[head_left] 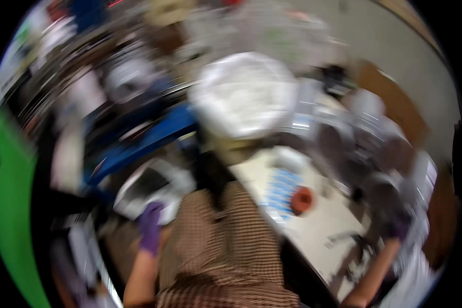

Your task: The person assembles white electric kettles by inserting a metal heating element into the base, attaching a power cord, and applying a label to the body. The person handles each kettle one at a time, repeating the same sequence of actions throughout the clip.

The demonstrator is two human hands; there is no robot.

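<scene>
Everything is heavily smeared by motion, so only coarse relations can be told. Nearest, a checked brown garment (220, 246) is seen at the lower middle. The left hand (150, 226), in a purple glove, is raised just left of it, its fingers (153, 209) laid against the lower edge of a white tray with a dark inside (151, 187); the tray lies up and slightly right of the fingers, touching them, though how far they are closed cannot be told. The right hand (398, 226) is too blurred to judge. Between the 2 hands, on the pale table (318, 226), an orange ring (302, 200) lies well apart from both. Farther off, a large white mound (244, 95) is seen.
</scene>
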